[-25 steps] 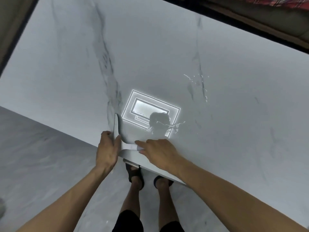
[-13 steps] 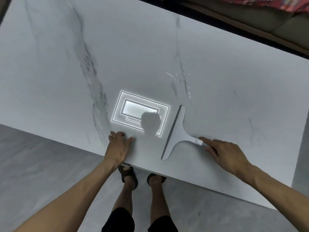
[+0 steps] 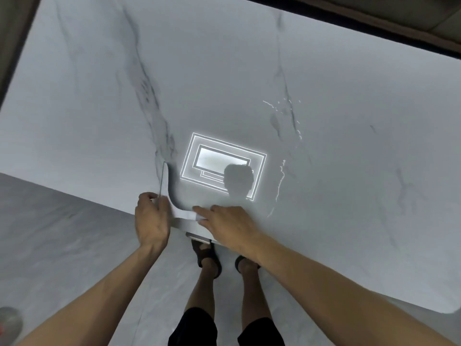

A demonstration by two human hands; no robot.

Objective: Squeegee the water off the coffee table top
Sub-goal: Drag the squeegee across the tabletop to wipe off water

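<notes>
Right grip (image 3: 229, 223) grasps the white plastic squeegee (image 3: 172, 193) by its handle, left grip (image 3: 152, 218) pinches its blade at the grey-veined marble counter (image 3: 224, 71) edge; water streaks (image 3: 280, 181) lie unswept rightward.

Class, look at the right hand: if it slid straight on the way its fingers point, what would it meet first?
The squeegee: the right hand touches its handle now. Straight past that comes the left hand, which grips the blade end, apparently at the same height, though one view cannot confirm depth.
</notes>
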